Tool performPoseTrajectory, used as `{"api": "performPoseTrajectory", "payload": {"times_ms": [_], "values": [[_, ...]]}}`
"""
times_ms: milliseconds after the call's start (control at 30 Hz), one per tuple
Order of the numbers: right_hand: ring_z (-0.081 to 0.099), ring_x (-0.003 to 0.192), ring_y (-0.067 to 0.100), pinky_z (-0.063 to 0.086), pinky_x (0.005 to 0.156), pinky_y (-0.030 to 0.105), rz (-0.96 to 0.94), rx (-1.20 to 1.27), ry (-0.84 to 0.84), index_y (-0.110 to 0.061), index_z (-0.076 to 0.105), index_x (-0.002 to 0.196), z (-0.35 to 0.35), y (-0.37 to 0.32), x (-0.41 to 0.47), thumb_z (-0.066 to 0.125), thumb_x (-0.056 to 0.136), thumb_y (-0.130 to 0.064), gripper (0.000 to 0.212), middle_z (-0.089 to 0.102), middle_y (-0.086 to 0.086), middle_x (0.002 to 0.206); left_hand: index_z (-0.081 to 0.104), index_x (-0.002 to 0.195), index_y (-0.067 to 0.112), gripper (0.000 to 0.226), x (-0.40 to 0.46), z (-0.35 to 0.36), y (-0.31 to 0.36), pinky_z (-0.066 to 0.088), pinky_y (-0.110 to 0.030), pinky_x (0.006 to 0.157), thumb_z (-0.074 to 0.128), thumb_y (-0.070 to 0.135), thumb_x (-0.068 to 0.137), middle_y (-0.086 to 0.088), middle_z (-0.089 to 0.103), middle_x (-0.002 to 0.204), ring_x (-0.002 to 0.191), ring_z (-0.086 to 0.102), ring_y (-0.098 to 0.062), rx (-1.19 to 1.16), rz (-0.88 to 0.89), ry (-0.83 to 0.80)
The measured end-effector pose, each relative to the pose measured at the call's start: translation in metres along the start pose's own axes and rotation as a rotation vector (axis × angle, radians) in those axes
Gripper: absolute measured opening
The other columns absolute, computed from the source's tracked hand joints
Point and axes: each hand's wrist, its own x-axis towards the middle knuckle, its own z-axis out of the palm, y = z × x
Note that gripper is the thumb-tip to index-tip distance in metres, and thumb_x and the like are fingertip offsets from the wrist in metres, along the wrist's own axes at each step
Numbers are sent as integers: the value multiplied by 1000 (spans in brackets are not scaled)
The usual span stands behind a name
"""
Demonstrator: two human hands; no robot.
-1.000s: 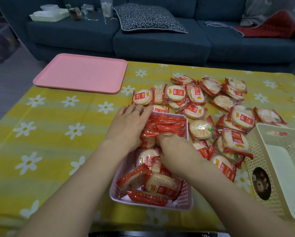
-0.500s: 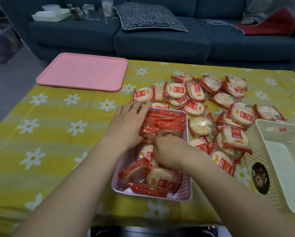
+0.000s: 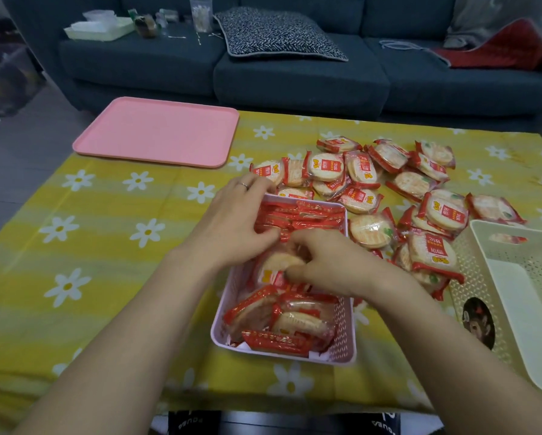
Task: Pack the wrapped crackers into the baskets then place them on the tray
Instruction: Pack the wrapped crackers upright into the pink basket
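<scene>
The red-and-clear foil-wrapped round rice crackers [image 3: 326,166] were split between 2 spots: a loose heap on the yellow daisy-print tablecloth [image 3: 84,246], and a batch already inside the small pale-pink perforated plastic basket [image 3: 343,346] at table centre. Far end of that basket held packs stood on edge in a row; near end was jumbled. Right hand [image 3: 329,262] pinched one wrapped cracker [image 3: 280,263] mid-basket w/ curled fingers and thumb. Left hand [image 3: 232,227] lay w/ fingers curled against the upright row, apparently bracing it. Packs looked v. light, crinkly, slick, contents prob. brittle, so best taken by the edges, not squeezed flat. Cream perforated plastic basket [image 3: 483,265] sat at right, just beside the heap; flat pink plastic tray [image 3: 156,133] far left, well apart, nothing on it.
</scene>
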Motion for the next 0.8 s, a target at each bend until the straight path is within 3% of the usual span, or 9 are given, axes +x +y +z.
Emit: {"api": "performPoseTrajectory", "payload": {"times_ms": [100, 233, 367, 500, 600, 700, 800], "values": [[60, 80, 17, 48, 68, 32, 22, 80, 100, -21, 60, 91, -13, 8, -7, 74, 82, -28, 18, 65, -4, 86, 59, 104, 20, 39, -1, -16, 6, 45, -32, 88, 59, 52, 81, 5, 63, 107, 103, 58, -14, -325, -99, 86], [64, 87, 25, 52, 77, 42, 87, 281, 214, -13, 58, 96, -16, 12, -7, 72, 84, -23, 20, 68, 9, 94, 65, 97, 22, 24, -6, -20, 8, 46, -26, 79, 61, 38, 80, 9, 67, 90, 84, 60, -5, -552, -161, -84], [66, 90, 24, 55, 82, 48, 92, 355, 207, -18, 58, 104, -7, 7, -3, 71, 80, -30, 30, 69, 5, 97, 63, 99, 32, 29, -6, -14, 2, 50, -26, 74, 72, 24, 73, 9, 69, 89, 81, 63, -7, -490, -94, -147], [66, 93, 22, 55, 83, 43, 65, 149, 140, -18, 54, 110, 1, 8, -1, 71, 79, -31, 37, 69, -1, 101, 64, 96, 27, 27, -6, -17, -3, 49, -32, 76, 76, 13, 77, 8, 65, 89, 82, 60, -12, -378, -61, -128], [62, 103, 27, 50, 78, 33, 83, -47, 61, -13, 50, 118, 11, 12, -2, 66, 88, -23, 36, 63, 6, 113, 63, 98, 24, 25, -8, -17, -5, 49, -34, 81, 76, 17, 76, 7, 65, 94, 88, 60, -16, -296, -67, -164], [63, 107, 33, 53, 81, 38, 58, -243, 27, -13, 46, 131, 25, 11, -3, 54, 90, -13, 42, 62, 12, 122, 63, 94, 24, 29, -9, -20, -3, 48, -36, 76, 66, 31, 66, 7, 63, 86, 85, 58, -19, -182, -58, -216], [63, 107, 34, 48, 74, 36, 62, -438, -44, -11, 37, 144, 35, 10, 0, 50, 91, -10, 54, 63, 12, 120, 61, 93, 23, 33, -8, -20, -3, 42, -36, 81, 66, 39, 64, 7, 58, 83, 90, 53, -22, 83, 7, -248]]}}
